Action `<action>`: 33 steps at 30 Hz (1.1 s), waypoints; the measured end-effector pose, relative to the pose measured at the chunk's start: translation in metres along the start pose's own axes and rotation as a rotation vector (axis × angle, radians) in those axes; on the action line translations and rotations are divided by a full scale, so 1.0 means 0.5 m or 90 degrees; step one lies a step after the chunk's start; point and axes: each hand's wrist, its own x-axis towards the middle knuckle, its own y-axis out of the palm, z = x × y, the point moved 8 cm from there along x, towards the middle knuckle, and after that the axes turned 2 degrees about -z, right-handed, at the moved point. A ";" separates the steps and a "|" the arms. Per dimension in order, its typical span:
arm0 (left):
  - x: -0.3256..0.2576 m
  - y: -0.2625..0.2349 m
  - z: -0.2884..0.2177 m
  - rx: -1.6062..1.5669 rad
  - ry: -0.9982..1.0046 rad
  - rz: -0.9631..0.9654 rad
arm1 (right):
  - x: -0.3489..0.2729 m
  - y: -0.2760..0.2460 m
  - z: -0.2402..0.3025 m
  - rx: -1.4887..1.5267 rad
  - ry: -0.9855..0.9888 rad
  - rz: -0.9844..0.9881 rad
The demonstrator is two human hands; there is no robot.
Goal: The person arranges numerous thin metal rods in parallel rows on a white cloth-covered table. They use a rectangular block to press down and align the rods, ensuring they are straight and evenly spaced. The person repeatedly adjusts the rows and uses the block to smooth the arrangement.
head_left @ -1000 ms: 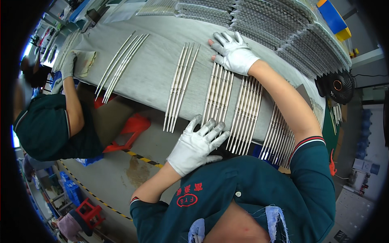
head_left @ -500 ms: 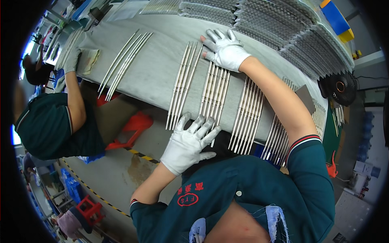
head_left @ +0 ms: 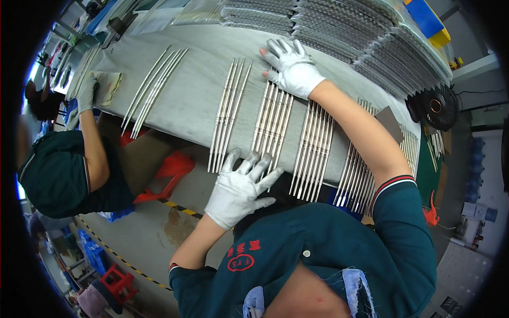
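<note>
Biggest thing here is the desk [head_left: 199, 82], covered in a grey sheet and running from roughly 10 o'clock round to 3. At 1 o'clock on it sits a hefty pile of clear plastic packs [head_left: 339, 37] with ribbed edges. Co-worker [head_left: 63, 169] in a dark green top at 9 o'clock.

Then the metal rods [head_left: 272, 116], laid side by side in separate groups on the desk, one bunch around 12 o'clock. They're slim, bright silver and seriously shiny, with warm brownish glints and little ring-like bands partway along. The group at 10 o'clock looks bowed.

Right hand [head_left: 294, 69], white-gloved, is at 1 o'clock, splayed wide over the far ends of that 12 o'clock bunch. Left hand [head_left: 236, 185], at 7 o'clock, has its grey-smudged fingers spread at the near ends; can't tell how firmly it touches. Small black fan [head_left: 437, 107] between 2 and 3.
</note>
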 end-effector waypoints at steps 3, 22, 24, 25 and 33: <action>-0.014 -0.023 0.037 0.039 -0.068 0.027 | -0.005 -0.029 0.000 0.004 -0.027 -0.108; 0.116 0.055 -0.150 -0.060 0.229 0.075 | -0.156 -0.041 -0.080 -0.005 -0.033 0.040; 0.104 0.050 -0.134 -0.045 0.202 0.062 | -0.139 -0.031 -0.070 0.008 -0.029 0.035; 0.096 0.046 -0.124 -0.040 0.185 0.054 | -0.127 -0.029 -0.060 0.015 -0.028 0.033; 0.067 0.025 -0.078 -0.019 0.116 0.043 | -0.079 -0.021 -0.019 0.014 -0.045 0.000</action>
